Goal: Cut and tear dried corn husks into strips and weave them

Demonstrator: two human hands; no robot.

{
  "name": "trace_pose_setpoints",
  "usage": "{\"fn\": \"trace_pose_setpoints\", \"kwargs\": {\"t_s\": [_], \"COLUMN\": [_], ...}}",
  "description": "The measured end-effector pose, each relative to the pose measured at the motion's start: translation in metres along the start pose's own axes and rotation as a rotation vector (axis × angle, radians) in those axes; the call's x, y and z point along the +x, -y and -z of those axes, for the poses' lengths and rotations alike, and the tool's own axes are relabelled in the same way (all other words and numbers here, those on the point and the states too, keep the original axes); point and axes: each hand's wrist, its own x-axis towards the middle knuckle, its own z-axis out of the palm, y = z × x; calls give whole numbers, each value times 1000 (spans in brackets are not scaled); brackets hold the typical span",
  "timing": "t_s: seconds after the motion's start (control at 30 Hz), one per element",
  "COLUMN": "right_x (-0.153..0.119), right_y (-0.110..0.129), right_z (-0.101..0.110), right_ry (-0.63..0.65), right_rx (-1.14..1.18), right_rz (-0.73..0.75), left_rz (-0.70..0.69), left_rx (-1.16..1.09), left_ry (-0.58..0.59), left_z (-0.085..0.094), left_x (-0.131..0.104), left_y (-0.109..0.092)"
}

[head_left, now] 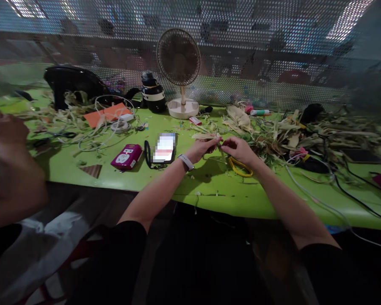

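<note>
My left hand (pixel 202 149), with a white band on its wrist, pinches a pale strip of dried corn husk (pixel 205 136) above the green table. Fingers closed, my right hand (pixel 238 149) meets it almost fingertip to fingertip. What the right fingers pinch is too small to make out. Just below the right hand lie yellow-handled scissors (pixel 240 167), partly covered by it. To the left of my left forearm a lit phone (pixel 164 147) with a black strap rests on the table.
A purple power block (pixel 127 157), a desk fan (pixel 179 57) and a black bottle (pixel 153 95) stand on the table (pixel 160 180). Loose husks (pixel 292 135) and cables spread rightward. Orange paper (pixel 108 114) lies left. Another person's arm (pixel 9 165) is at far left.
</note>
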Motion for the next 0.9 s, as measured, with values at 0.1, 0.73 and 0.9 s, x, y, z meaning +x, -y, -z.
{"fn": "trace_pose_setpoints", "kwargs": {"t_s": [0.1, 0.73, 0.9], "right_x": [-2, -5, -2], "right_y": [2, 7, 3], "right_z": [-2, 10, 17], "right_ry": [43, -112, -86], "right_rx": [159, -330, -364], "right_rz": [-118, 216, 176], "left_rz": [-28, -144, -197], "left_rx": [-24, 103, 173], "left_ry": [0, -53, -51], "left_z": [0, 13, 13], "left_x": [0, 8, 5], "left_y": [-1, -2, -7]}}
